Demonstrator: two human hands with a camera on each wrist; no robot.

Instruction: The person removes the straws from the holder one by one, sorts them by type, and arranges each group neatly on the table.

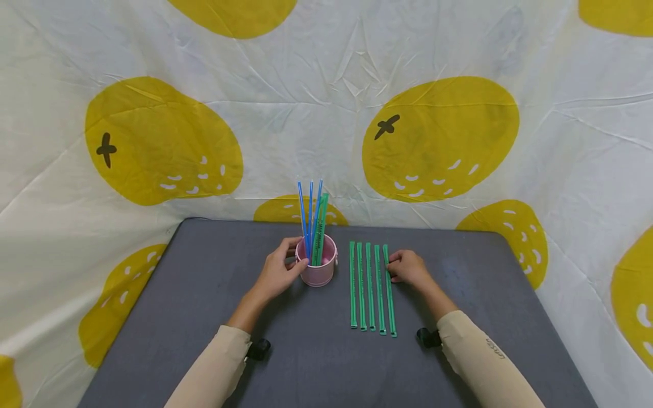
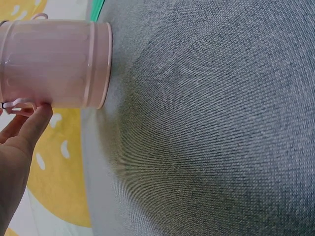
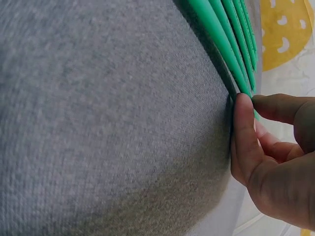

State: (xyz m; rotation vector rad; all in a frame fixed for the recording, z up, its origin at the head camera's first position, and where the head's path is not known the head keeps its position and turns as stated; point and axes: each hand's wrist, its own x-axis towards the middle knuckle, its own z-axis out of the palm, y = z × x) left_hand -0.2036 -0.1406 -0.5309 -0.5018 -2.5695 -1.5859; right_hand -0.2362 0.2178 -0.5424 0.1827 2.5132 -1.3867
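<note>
A small pink bucket [image 1: 318, 276] stands upright on the table, and my left hand [image 1: 277, 273] holds it from the left, thumb at the front and fingers behind. In the left wrist view, the fingertips meet the bucket wall [image 2: 54, 64] beside a small side lug. Blue straws [image 1: 310, 212] in clear wrappers and green wrapped straws [image 1: 319, 229] lean inside it. To its right, several green wrapped straws lie side by side. My right hand [image 1: 411, 268] pinches the rightmost green straw [image 1: 390, 306] near its far end, between thumb and fingers, close over the table [image 3: 123, 98].
The dark grey table [image 1: 316, 362] ends at a back edge just beyond the bucket. Behind it hangs a white cloth [image 1: 301, 136] printed with yellow fruit. Black wrist mounts [image 1: 258, 349] sit on both forearms, at the ends of beige sleeves [image 1: 211, 368].
</note>
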